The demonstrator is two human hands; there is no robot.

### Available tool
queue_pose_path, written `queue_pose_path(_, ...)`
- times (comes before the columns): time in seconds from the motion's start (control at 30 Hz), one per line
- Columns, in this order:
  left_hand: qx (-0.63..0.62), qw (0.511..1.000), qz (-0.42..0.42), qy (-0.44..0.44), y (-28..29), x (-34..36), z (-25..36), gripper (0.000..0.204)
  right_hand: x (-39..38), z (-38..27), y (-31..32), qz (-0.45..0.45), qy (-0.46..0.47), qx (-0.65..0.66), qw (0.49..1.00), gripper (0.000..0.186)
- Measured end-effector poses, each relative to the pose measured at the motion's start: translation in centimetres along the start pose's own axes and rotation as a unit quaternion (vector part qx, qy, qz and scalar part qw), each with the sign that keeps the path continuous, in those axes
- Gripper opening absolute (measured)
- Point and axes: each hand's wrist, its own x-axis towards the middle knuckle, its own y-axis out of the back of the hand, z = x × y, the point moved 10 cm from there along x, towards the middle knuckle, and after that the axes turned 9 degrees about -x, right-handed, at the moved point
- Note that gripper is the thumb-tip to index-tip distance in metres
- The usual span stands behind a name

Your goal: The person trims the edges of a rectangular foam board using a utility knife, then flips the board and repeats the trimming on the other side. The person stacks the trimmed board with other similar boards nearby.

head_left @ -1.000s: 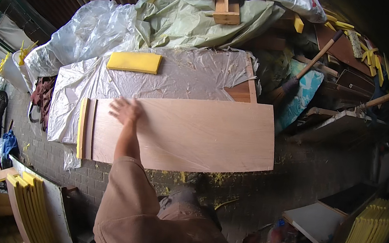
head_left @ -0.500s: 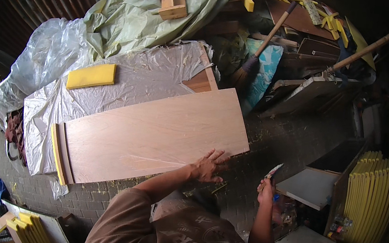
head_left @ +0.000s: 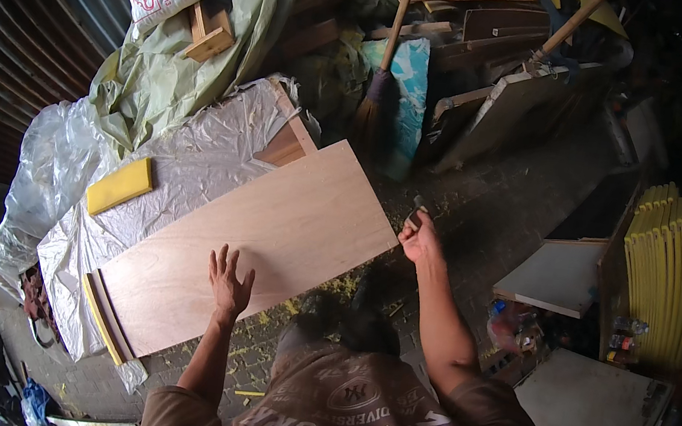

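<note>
A long plywood panel (head_left: 253,227) lies slantwise on a plastic-covered stack. Above its near part my left hand (head_left: 230,286) is open, fingers spread; whether it touches the wood I cannot tell. My right hand (head_left: 420,239) is closed around a small knife-like tool (head_left: 416,208), just beyond the panel's right end corner. Fingers hide most of that tool. A dark strip with a yellow edge (head_left: 105,320) runs across the panel's left end. On the plastic sheet (head_left: 195,146) behind the panel rests a yellow foam block (head_left: 120,186).
A broom (head_left: 383,76) leans at the back beside a blue-and-white sheet (head_left: 404,92). Yellow foam strips (head_left: 667,273) stand stacked at the right, near pale boards (head_left: 548,275). A wooden piece (head_left: 209,36) sits on green sheeting. Yellow scraps litter the brick floor (head_left: 331,289).
My left hand has moved left along the panel from near its right end. My right hand has swung forward and left with the tool, up to the panel's end. The view has shifted.
</note>
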Motion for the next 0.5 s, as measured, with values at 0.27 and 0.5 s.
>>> queue_pose_path(0.27,-0.018,0.998,-0.029,-0.060,-6.3,6.1,12.5,0.069,-2.4,-1.6,0.5,-0.103,-0.071,-0.095,0.988,0.019)
queue_pose_path(0.5,0.149,0.774,-0.369,-0.493,-17.8,10.6,20.0,0.085,-0.2,-5.6,9.3,-0.081,-0.006,-0.289,0.954,0.030)
